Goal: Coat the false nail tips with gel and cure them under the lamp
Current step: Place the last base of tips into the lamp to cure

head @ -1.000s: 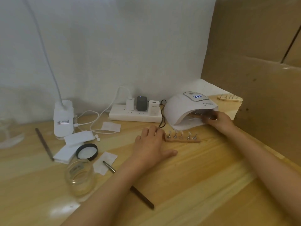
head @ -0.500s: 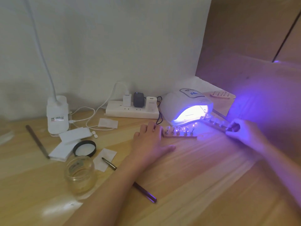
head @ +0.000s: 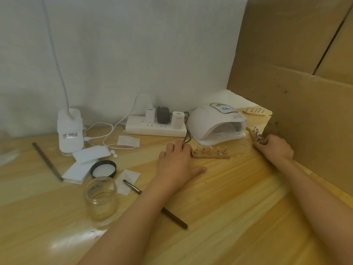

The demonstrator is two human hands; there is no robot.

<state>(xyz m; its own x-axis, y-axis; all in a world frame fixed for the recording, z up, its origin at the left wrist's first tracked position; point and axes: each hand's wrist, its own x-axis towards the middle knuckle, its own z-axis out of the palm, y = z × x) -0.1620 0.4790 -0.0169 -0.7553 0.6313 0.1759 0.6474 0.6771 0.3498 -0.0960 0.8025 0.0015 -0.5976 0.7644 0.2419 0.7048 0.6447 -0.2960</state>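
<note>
Fingers [head: 266, 139] of the right hand [head: 277, 148] clench the wooden strip of nail tips [head: 255, 133], now drawn right of the white domed lamp [head: 214, 119], its purple glow gone; left hand [head: 177, 162] stays flat.

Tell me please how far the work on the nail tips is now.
Done, it seems: the right hand grips one strip of tips, drawn out of the lamp a moment ago. A third strip lies behind the lamp, state unclear. In hand: the left hand rests against the strip in front of the lamp, probably next to cure. Left: curing that one; whether it is already coated I cannot tell.
</note>
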